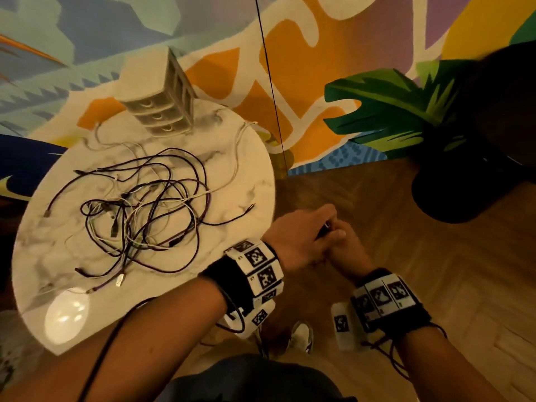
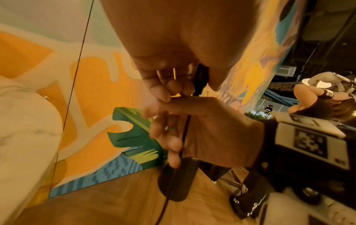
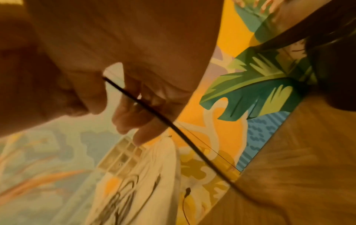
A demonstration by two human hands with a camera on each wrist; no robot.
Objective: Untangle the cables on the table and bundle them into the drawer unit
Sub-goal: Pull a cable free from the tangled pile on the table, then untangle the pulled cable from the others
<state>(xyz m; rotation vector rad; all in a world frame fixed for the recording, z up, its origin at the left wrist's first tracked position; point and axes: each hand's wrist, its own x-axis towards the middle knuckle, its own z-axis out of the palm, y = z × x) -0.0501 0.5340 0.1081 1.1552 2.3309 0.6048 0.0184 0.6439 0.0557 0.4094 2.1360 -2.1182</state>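
Presently catalogued, item one: a single black cable (image 2: 185,130), lifted clear of the table and held off its right edge, above the wooden floor. The left hand (image 1: 293,236) pinches the plug end (image 2: 200,77) between thumb and fingers; the right hand (image 1: 345,250), just beneath and touching it, has its fingers curled round the cord. In the right wrist view the cord runs taut and straight across the fingers (image 3: 134,115), which suggests it is being drawn out so it can be coiled apart from the rest.

Item two: the tangled cables (image 1: 139,216), lying mid-table on the round marbled table (image 1: 255,181). Thin cords, mostly dark purple-black with a few white ones threaded through, looped loosely over one another; several plug ends poke out at the margins. One white lead (image 1: 236,146) trails alone towards the far edge. Slack and light by the look of them, likely to drag neighbours along when one is pulled.

Item three: the drawer unit (image 1: 162,105), pale, three drawers stacked, all apparently closed, standing at the table's far edge, well apart from both hands. Nothing appears stowed yet; the task seems at an early stage.
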